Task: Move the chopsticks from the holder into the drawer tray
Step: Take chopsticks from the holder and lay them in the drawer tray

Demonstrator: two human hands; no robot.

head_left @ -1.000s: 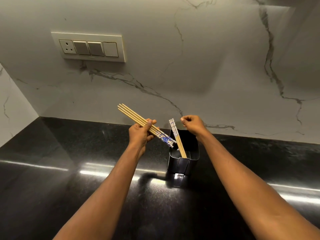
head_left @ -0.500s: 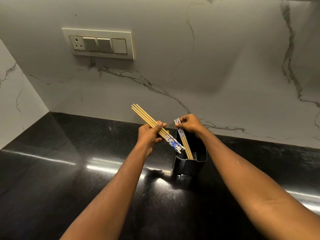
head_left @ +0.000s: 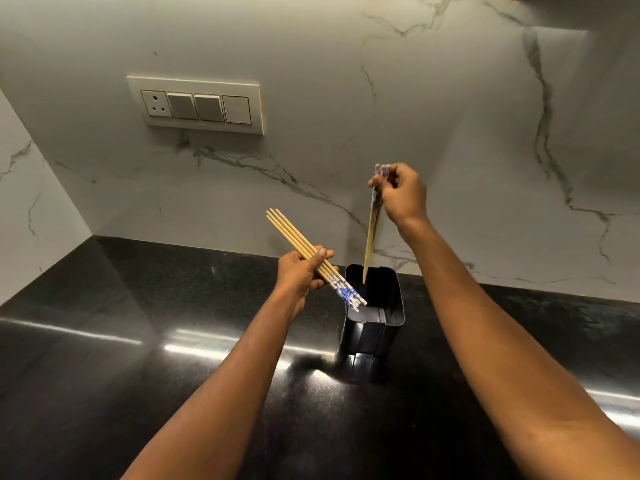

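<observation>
**Q:** So which step is this? Emptying the holder?

**A:** Yep, looks like it. The right hand (head_left: 401, 195) has its fingers (head_left: 375, 183) pinched on the patterned top end of a pair (head_left: 372, 230) of chopsticks, held nearly upright. The tips sit right at the mouth of the black holder (head_left: 375, 320), so I'd say they're just about clear of it. The left hand (head_left: 299, 277) is clenched around a bundle (head_left: 304, 252), plain ends pointing up-left, blue-patterned ends hanging over the holder's near rim. The holder stands on the dark tabletop (head_left: 138, 341) close to the marble wall.

**Q:** What does the next move need?

**A:** My guess: get the tips fully over the rim without clipping it, then lay the pair in with the bundle so it all travels together. Thin sticks fan out easily, so a firm grip matters.

**Q:** And the drawer tray?

**A:** Not in view at all, no drawer either, so I can't say which way they go. The pair is motion-blurred near the fingers, so I can't count the sticks for sure. The holder's inside is mostly dark; I can't tell if anything's left in it.
</observation>
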